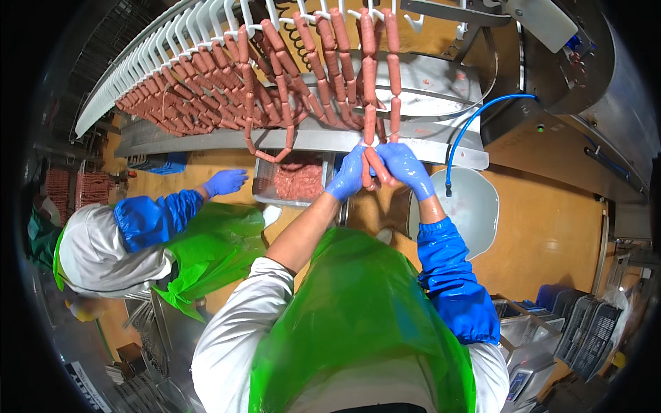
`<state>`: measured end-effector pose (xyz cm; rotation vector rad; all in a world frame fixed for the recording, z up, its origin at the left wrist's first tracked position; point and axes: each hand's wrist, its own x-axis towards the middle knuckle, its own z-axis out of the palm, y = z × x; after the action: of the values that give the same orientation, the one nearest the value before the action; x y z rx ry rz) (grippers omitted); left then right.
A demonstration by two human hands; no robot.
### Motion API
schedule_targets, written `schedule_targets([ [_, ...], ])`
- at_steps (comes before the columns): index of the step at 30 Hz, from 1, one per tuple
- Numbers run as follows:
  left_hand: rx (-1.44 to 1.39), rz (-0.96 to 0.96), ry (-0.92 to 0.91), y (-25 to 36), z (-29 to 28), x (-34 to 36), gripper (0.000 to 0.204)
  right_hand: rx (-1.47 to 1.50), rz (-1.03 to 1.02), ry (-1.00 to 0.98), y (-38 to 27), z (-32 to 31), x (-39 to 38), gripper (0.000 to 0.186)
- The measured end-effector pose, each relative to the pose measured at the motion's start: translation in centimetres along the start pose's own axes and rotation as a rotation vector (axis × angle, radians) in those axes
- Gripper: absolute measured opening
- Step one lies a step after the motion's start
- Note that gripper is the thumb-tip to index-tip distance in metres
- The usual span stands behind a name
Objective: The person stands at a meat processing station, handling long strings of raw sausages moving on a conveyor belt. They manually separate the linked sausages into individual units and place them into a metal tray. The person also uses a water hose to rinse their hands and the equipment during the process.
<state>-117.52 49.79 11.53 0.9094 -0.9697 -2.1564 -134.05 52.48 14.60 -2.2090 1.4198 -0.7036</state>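
A string of pink sausages (pixel 376 166) hangs from a white hook in front of me, and its lower links lie between my two gloved hands. My left hand (pixel 349 172) is closed on the links at the left side. From the right, my right hand (pixel 405 165) grips the same string, its fingers meeting my left ones near the top of the lowest links. Parts of the links are hidden by the gloves. Further linked sausages (pixel 275 62) hang in loops from the row of white hooks (pixel 200 27), which runs away to the left.
Below the hooks runs a metal tray (pixel 441 131). A crate of pink meat (pixel 297 181) stands beneath it at left, a grey tub (pixel 485 213) at right. A blue hose (pixel 475 113) curves down from the steel machine (pixel 551 131). At my left, a co-worker's gloved hand (pixel 226 182) reaches out.
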Motion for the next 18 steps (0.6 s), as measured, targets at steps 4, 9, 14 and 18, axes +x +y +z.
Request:
schedule_targets([
  [4, -0.355, -0.079, 0.029, 2.8, 1.5, -0.2, 0.042, 0.263, 0.269, 0.150, 0.9, 0.6, 0.1, 0.025],
  [9, -0.049, 0.371, 0.138, 3.7, 0.5, -1.4, 0.033, 0.385, 0.561, 0.463, 4.6, 0.7, -6.0, 0.033],
  [14, 1.011, 0.929, 0.189, 7.2, 1.8, -3.6, 0.018, 0.112, 1.032, 0.351, 11.4, 2.1, -20.0, 0.029],
  [18, 1.294, 0.802, 0.100, 6.7, -0.1, -1.8, 0.017, -0.245, 1.164, 0.058, 17.1, 8.4, -31.0, 0.033],
])
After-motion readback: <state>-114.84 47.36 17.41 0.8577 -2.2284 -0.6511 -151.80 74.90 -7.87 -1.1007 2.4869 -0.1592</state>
